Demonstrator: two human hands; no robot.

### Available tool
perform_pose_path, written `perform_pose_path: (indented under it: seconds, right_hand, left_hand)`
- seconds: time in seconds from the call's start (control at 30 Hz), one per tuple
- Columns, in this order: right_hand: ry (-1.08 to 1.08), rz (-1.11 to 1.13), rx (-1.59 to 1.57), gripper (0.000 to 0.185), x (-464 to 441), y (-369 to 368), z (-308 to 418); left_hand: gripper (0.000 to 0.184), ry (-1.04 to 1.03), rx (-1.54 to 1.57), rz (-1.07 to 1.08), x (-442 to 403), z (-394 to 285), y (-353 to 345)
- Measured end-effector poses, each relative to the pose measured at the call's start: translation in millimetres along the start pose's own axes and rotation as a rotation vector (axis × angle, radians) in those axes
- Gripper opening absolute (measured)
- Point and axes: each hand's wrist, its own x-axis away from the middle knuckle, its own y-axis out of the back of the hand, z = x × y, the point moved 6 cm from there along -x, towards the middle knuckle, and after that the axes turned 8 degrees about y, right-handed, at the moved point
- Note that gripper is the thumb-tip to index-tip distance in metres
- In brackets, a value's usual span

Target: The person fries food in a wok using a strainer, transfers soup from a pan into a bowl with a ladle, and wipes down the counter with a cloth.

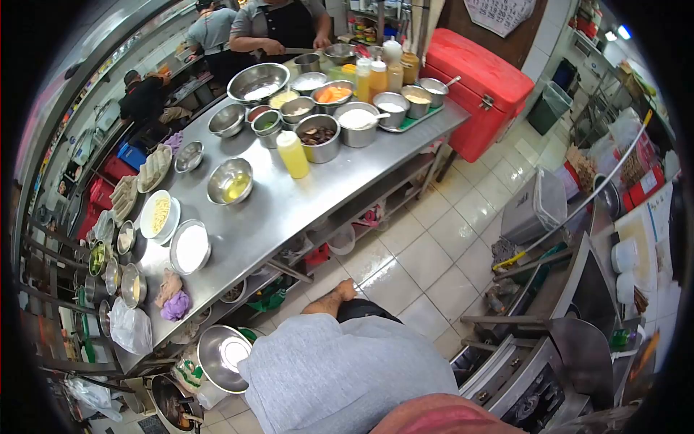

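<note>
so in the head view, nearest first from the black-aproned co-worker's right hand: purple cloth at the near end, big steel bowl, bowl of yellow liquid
1. Big steel bowl, by the hand
2. Bowl of yellow liquid, mid table
3. Purple cloth, near left end

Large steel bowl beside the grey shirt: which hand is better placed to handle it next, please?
Left, probably: the large steel bowl shows beside the grey shirt, at its left edge, away from its right. Neither hand shows clearly, so I judge by body position.
</note>
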Motion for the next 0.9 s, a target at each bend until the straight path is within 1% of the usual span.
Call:
perform_pose_path:
  seconds: [0.07, 0.17, 0.2, 0.23, 0.27, 0.3, 0.33, 0.37, 0.43, 0.47, 0.5, 0.53, 0.57, 0.6, 0.63, 0.67, 0.7, 0.73, 0.77, 0.83, 0.9]
  right_hand:
    - [-0.076, 0.08, -0.038, 0.022, 19, -68, -32]
    - [-0.271, 0.209, -0.124, 0.028, 47, -170, -100]
    - [-0.306, 0.537, -0.046, 0.036, 53, -196, -129]
    - [-0.285, 0.872, 0.032, 0.054, 62, -221, -157]
    - [-0.304, 0.798, -0.101, 0.048, 65, -255, -189]
    - [-0.313, 0.471, -0.059, 0.046, 81, -300, -223]
    - [-0.451, 0.459, -0.107, 0.044, 105, -349, -251]
    - [-0.549, 0.629, -0.245, 0.043, 113, -389, -286]
    - [-0.608, 0.648, -0.225, 0.042, 139, -459, -349]
    - [-0.675, 0.713, -0.259, 0.041, 152, -495, -381]
    - [-0.698, 0.726, -0.168, 0.038, 165, -528, -413]
    - [-0.752, 0.817, -0.192, 0.034, 178, -564, -448]
    - [-0.835, 0.883, -0.193, 0.031, 197, -597, -476]
    - [-0.867, 0.898, -0.179, 0.026, 216, -630, -504]
    - [-0.94, 1.008, -0.183, 0.018, 224, -661, -544]
    - [-0.988, 1.043, -0.171, 0.009, 242, -689, -570]
    - [-1.002, 1.041, -0.13, 0.006, 261, -721, -593]
    - [-1.087, 1.029, -0.135, 0.003, 278, -748, -619]
    - [-1.173, 1.016, -0.138, 0.005, 296, -770, -644]
    - [-1.07, 1.091, -0.077, 0.017, 321, -810, -686]
    - [-1.028, 1.27, 0.024, 0.023, 343, -836, -717]
  left_hand:
    - [0.055, -0.088, 0.061, -0.02, -1, -5, 11]
    - [0.059, -0.209, 0.111, -0.028, -9, 5, 26]
    - [0.059, -0.282, 0.11, -0.022, 0, 10, 37]
    - [0.057, -0.226, 0.232, 0.019, 8, 23, 46]
    - [0.055, -0.206, 0.261, 0.028, 14, 39, 56]
    - [0.056, -0.22, 0.254, -0.028, 4, 64, 53]
    - [0.056, -0.164, 0.306, -0.03, 9, 86, 69]
    - [0.055, -0.101, 0.359, -0.016, 17, 117, 73]
    - [0.055, -0.068, 0.342, -0.055, 28, 174, 85]
    - [0.053, -0.047, 0.32, -0.141, 31, 206, 84]
    - [0.052, -0.025, 0.295, -0.231, 39, 238, 80]
    - [0.052, -0.022, 0.289, -0.235, 52, 267, 72]
    - [0.045, -0.077, 0.236, -0.282, 68, 293, 67]
    - [0.038, -0.137, 0.184, -0.334, 80, 313, 65]
    - [0.035, -0.101, 0.166, -0.33, 89, 328, 61]
    - [0.032, -0.064, 0.148, -0.326, 99, 342, 58]
    - [0.03, 0.071, 0.166, -0.263, 110, 359, 45]
    - [0.031, 0.166, 0.277, -0.209, 104, 385, 22]
    - [0.031, 0.266, 0.385, -0.164, 102, 406, 5]
    - [0.031, 0.437, 0.451, -0.151, 114, 417, -10]
    - [0.032, 0.534, 0.5, -0.186, 116, 416, -18]
